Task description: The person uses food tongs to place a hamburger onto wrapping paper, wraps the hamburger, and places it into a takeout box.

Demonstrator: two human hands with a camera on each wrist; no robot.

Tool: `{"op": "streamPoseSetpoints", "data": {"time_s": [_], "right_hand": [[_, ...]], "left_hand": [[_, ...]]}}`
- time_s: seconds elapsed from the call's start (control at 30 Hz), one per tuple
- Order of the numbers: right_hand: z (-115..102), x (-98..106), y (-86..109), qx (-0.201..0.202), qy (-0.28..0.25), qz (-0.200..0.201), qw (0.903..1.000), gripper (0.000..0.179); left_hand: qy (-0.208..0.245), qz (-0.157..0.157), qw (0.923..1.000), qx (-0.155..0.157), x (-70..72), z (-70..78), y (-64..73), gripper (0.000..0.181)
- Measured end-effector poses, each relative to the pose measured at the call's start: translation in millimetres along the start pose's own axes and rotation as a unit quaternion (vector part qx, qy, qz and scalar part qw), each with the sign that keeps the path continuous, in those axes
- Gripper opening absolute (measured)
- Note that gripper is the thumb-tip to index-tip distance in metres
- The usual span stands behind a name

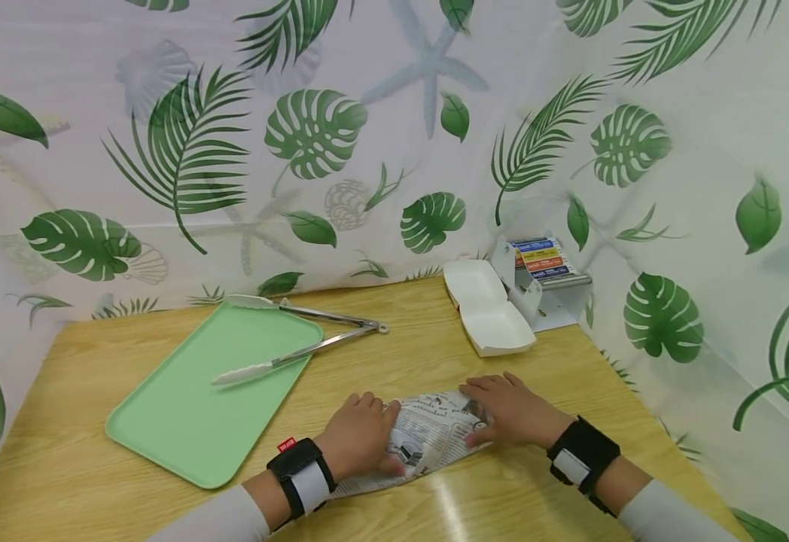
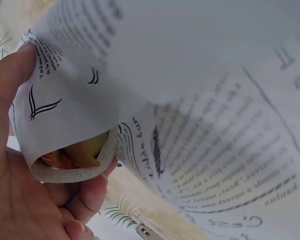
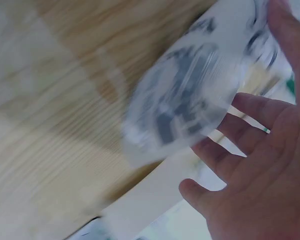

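Observation:
A newsprint food wrapper [image 1: 435,429] lies lengthwise between the two hands, low over the table's front. My left hand [image 1: 360,436] grips its left part, thumb on one side and fingers curled round the other. In the left wrist view the rolled paper [image 2: 65,110] has an open end, and yellow and orange food [image 2: 80,152] shows inside; the rest is hidden by paper. At the other end, my right hand [image 1: 516,414] holds the wrapper between thumb and fingers. A loose paper flap [image 3: 185,100] stands out past the right fingertips, blurred in the right wrist view.
A green tray [image 1: 191,384] lies at left, with metal tongs [image 1: 327,339] spread across its right edge. An opened white takeaway box [image 1: 489,309] stands at the back right, beside a white dispenser [image 1: 537,286] of coloured labels. Patterned curtains [image 1: 367,150] enclose the table.

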State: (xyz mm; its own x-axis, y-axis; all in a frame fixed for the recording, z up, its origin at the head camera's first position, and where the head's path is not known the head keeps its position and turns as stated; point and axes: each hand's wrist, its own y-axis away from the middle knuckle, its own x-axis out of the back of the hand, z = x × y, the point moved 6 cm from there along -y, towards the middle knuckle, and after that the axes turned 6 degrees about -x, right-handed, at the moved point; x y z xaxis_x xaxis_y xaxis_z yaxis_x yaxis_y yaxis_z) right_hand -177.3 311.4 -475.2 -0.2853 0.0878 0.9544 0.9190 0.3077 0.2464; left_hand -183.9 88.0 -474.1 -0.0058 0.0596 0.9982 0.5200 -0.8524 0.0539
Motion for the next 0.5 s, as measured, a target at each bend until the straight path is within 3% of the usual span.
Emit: {"op": "streamPoseSetpoints", "data": {"time_s": [0.13,0.27,0.4,0.5], "right_hand": [[30,6,11.2,-0.055,-0.077,-0.015,0.9954,0.087],[48,6,15.7,-0.106,-0.165,-0.027,0.9803,0.080],[61,3,15.2,-0.159,-0.209,-0.002,0.9650,0.057],[69,-3,12.9,-0.211,-0.252,0.015,0.9445,0.029]], "left_hand": [[0.000,0.004,1.0000,-0.002,1.5,1.8,-0.7,0.095],[0.003,0.003,1.0000,-0.001,2.0,2.4,-0.4,0.094],[0.004,0.004,1.0000,-0.001,3.9,4.3,-1.8,0.094],[0.001,0.002,1.0000,0.001,4.8,5.5,-2.7,0.093]]}}
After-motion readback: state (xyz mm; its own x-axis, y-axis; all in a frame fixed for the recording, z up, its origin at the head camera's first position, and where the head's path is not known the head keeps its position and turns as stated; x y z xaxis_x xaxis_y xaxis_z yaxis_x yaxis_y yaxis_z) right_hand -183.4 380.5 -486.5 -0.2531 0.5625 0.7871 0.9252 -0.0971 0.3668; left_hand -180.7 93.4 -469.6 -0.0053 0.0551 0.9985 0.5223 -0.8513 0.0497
